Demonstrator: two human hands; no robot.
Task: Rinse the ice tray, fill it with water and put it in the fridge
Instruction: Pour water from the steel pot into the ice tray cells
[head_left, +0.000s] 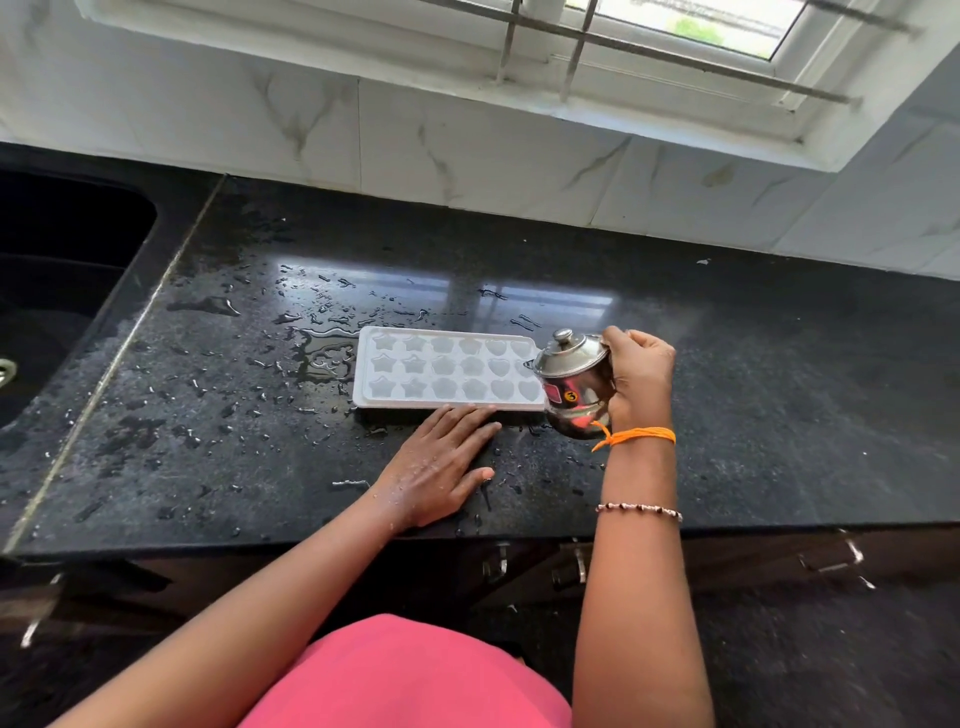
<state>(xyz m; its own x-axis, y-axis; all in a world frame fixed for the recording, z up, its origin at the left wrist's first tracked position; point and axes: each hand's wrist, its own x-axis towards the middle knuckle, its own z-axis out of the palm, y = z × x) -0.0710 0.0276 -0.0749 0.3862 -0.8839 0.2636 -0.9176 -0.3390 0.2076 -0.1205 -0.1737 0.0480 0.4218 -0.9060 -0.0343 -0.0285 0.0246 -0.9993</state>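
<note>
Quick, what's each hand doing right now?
Left hand: open, flat on the countertop, fingertips at the ice tray.
Right hand: grips the steel pot.

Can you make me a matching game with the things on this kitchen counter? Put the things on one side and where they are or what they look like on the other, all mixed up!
Things:
1. ice tray
2. steel pot
3. left hand
4. orange thread

Clues:
A. tied round the right wrist
B. lies flat on the wet counter, fingers straight, just in front of the tray
C. white, with star and heart shaped cups
D. shiny, with a lid, tilted over the tray's right end, held by the right hand

Pairs: 1-C, 2-D, 3-B, 4-A
</note>
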